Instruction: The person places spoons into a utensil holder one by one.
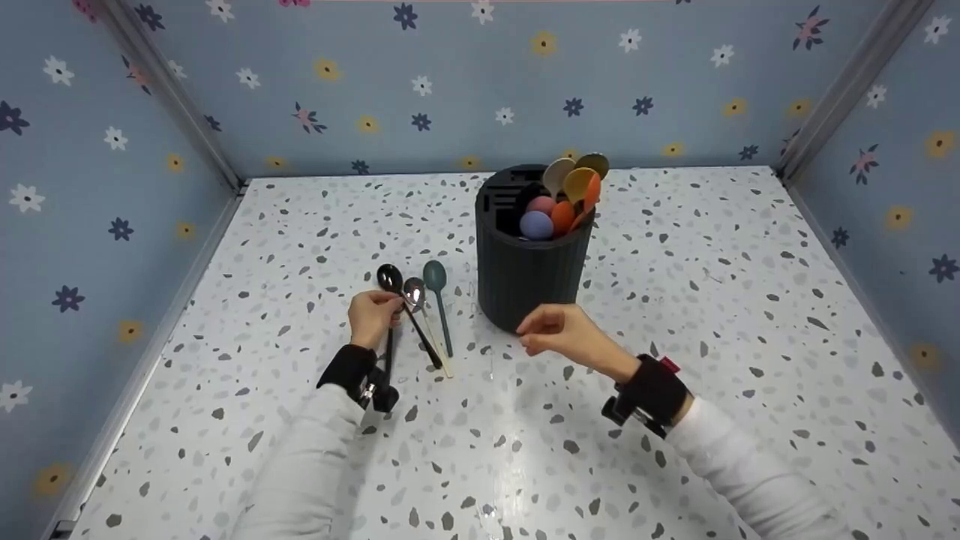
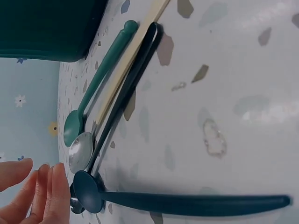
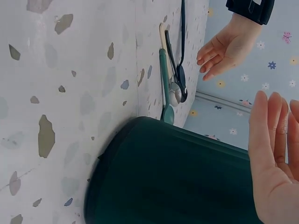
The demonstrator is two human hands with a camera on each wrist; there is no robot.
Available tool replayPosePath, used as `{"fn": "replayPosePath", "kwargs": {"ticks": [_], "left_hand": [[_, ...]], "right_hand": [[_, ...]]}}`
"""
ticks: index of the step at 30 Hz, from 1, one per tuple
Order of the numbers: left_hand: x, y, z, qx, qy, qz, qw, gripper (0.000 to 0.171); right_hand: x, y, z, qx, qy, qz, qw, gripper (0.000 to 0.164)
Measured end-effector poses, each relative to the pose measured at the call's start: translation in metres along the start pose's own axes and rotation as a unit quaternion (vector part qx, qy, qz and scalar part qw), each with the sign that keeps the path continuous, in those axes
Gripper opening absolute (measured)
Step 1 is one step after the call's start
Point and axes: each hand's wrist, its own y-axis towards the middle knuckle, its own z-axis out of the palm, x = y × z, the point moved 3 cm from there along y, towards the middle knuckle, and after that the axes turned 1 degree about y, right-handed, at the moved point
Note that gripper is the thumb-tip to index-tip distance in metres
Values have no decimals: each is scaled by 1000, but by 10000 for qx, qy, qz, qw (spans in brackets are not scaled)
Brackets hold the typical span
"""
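The left hand [image 1: 371, 319] reaches forward from a white sleeve [image 1: 300, 457], palm turned inward; its fingers lie nearly straight and side by side, with the thumb apart from them. It is poised just over the bowl of a matte dark spoon [image 2: 187, 203], whose handle runs back toward the person. Whether a fingertip touches it, I cannot tell.

The right hand [image 1: 570, 334] comes in slantwise from the lower right, near the front of the holder, its fingers loosely bent in the head view and the thumb a little away from them. Each wrist wears a black band.

Beyond the left fingers lie a glossy black spoon [image 1: 389, 277], a silver spoon [image 1: 414, 291] with a cream handle close beside the black one, and a green spoon [image 1: 435, 275] on the outer side, toward the holder.

Farther out stands the dark ribbed holder [image 1: 529, 277], upright on the speckled desk [image 1: 690, 315], with colored utensils [image 1: 562, 217] rising from its top. Behind it is a blue flowered wall [image 1: 465, 45].
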Motion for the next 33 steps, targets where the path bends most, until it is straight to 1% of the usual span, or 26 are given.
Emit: {"fn": "replayPosePath", "kwargs": {"ticks": [5,8,11,13,15,18,20,22,23,24,25,26,27,28,29,31,32,33], "left_hand": [[4,2,-3,-127,510,123,9985,20],[5,2,-5,-225,886,258,9955,19],[6,3,-7,-332,1417,410,9885,18],[7,2,-9,-410,1775,493,9820,18],[7,2,-9,-445,2018,541,9769,18],[9,1,-10,-487,2203,621,9722,19],[11,0,-10,-462,2269,661,9706,20],[12,2,-9,-421,2326,629,9696,21],[15,4,-9,-411,2351,609,9692,21],[21,10,-8,-391,2382,604,9686,21],[25,13,-9,-324,2346,667,9693,20],[43,30,-8,-374,2374,796,9674,17],[65,50,-6,-419,2407,885,9656,16],[91,73,-4,-419,2440,952,9642,15],[123,101,-3,-408,2489,1029,9622,15],[191,161,2,-385,2608,1154,9577,19],[228,194,5,-449,2698,1159,9549,21],[255,217,7,-390,2737,1115,9545,25]], "right_hand": [[-6,-2,-1,-22,23,74,10000,20],[-10,-3,-2,-30,37,120,9999,21],[-14,-4,-3,-30,79,184,9998,22],[-16,-5,-4,-41,118,240,9996,22],[-18,-6,-4,-56,179,295,9994,22],[-20,-8,-5,-96,232,363,9990,21],[-22,-8,-5,-110,263,380,9989,22],[-24,-9,-6,-136,264,389,9988,22],[-25,-9,-6,-152,257,390,9988,23],[-25,-10,-7,-160,258,389,9988,23],[-26,-10,-7,-165,260,393,9988,23],[-26,-10,-7,-168,254,397,9987,23],[-26,-10,-8,-173,248,399,9987,23],[-27,-11,-8,-181,234,409,9987,23],[-27,-11,-8,-184,225,406,9988,23],[-27,-12,-9,-172,228,397,9988,24],[-28,-12,-9,-164,227,388,9989,25],[-28,-12,-9,-163,227,384,9989,26]]}}
